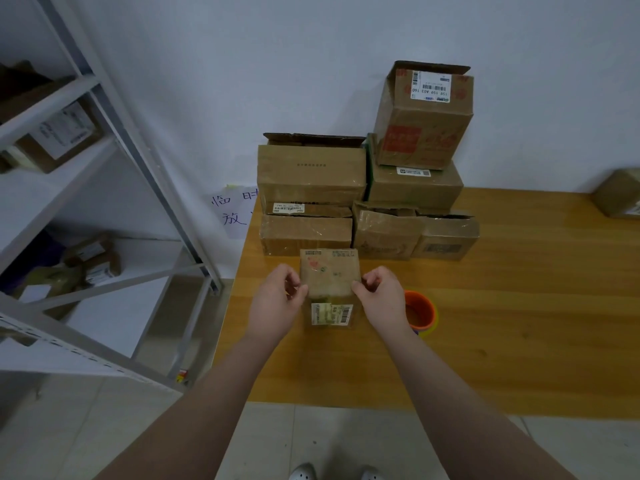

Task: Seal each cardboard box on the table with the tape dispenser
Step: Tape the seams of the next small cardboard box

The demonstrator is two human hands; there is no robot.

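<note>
A small cardboard box (329,275) with a white barcode label on its near side stands on the wooden table (502,341). My left hand (277,299) grips its left edge and my right hand (382,297) grips its right edge, thumbs on the top. An orange tape dispenser (420,311) with a roll lies on the table just right of my right hand. Behind the small box, several cardboard boxes (311,174) are piled against the wall; the top one (424,116) carries a shipping label and has a raised flap.
Another box (618,195) sits at the table's far right edge. A grey metal shelf rack (104,140) holding parcels stands to the left. A handwritten paper sign (232,213) hangs on the wall by the table's left corner. Tiled floor lies below the table's near edge.
</note>
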